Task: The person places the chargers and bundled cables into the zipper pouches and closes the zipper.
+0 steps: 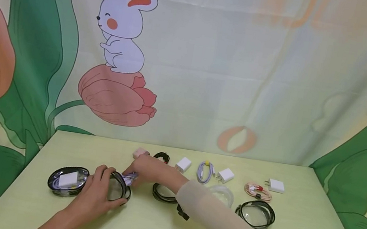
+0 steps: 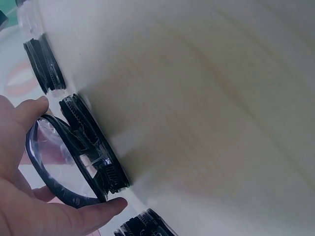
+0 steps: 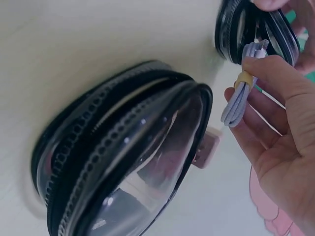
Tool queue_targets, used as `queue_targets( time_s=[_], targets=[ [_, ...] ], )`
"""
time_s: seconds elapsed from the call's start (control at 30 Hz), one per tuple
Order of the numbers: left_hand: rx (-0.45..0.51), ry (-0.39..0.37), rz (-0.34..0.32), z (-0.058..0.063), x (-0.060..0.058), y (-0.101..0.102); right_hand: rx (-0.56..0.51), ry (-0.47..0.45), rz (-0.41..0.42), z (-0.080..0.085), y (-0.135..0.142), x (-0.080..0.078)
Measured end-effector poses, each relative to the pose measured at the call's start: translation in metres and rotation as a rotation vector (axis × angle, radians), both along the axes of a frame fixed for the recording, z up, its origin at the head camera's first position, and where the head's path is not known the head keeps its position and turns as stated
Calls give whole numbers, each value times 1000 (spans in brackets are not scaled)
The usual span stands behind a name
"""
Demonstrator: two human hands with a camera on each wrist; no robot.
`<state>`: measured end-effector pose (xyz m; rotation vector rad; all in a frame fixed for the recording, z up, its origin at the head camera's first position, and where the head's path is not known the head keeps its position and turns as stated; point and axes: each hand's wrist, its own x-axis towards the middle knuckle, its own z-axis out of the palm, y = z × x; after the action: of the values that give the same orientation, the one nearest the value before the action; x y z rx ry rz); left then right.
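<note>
My left hand (image 1: 96, 188) grips a small clear pouch (image 2: 61, 160) with black zipped edges, thumb and fingers spread round its rim so that its mouth gapes. Something white shows inside it in the left wrist view. My right hand (image 1: 151, 171) pinches a folded lavender cable (image 3: 236, 103) bound with a yellow tie. One end of the cable is right at the pouch's mouth in the right wrist view. Close to my right hand, another black-edged clear pouch (image 3: 147, 147) stands on the table, partly hidden by my arm in the head view.
Left of my hands lies a pouch (image 1: 68, 180) with a white charger inside. Along the back are a pink charger (image 1: 141, 152), a black cable (image 1: 161, 156), white chargers (image 1: 225, 175) and another lavender cable (image 1: 204, 172). Rightward lie a pink cable (image 1: 257, 192) and a black-edged pouch (image 1: 255, 215).
</note>
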<state>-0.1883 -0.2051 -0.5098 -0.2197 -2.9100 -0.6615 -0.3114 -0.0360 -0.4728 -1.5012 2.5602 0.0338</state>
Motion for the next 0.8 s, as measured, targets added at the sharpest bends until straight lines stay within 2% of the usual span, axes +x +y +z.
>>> queue_targets(
  time_s=[0.2,0.37,0.6,0.8],
  targets=[
    [20,41,-9,-2,3,0,44,39,75,0,-1,10],
    [27,56,-23,-1,5,-1,56,88,74,-1,-1,11],
    [52,59,-43,-3,7,-3,21,61,-31,0,-8,10],
    [58,108,-67,-6,9,0,32,36,-113,0,-18,13]
  ],
)
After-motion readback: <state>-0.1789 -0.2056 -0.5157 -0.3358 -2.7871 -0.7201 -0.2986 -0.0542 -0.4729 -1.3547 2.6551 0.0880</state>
